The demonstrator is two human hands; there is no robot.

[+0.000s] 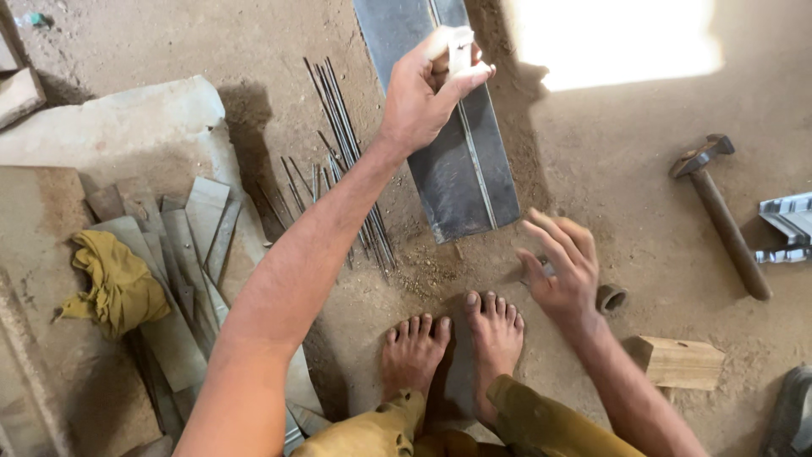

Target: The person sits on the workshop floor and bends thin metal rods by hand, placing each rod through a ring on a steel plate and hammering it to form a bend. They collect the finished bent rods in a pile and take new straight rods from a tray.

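Head view: we see the left hand (427, 89) raised over a long grey sheet-metal channel (461, 169) that lies on the sandy floor (609, 152). Its fingers are pressed together, pinching a small white chalk-like piece (457, 49) between thumb and fingertips, just above the channel's central ridge. The right hand (562, 267) hovers near the floor with fingers spread and holds nothing; its outline is blurred. Just beside it lies a short dark metal pipe stub (611, 298). We note two bare feet (452, 338) planted below the channel's near end.

Left of the channel lies a bundle of thin dark welding rods (342, 144), fanned out on the floor. Further left, flat grey metal strips (199, 237) are stacked beside a crumpled yellow cloth (118, 283). At the right, a rusty steel hammer with a dark handle (719, 211) lies well apart from the hands, with a pale wooden block (677, 362) near the right forearm.
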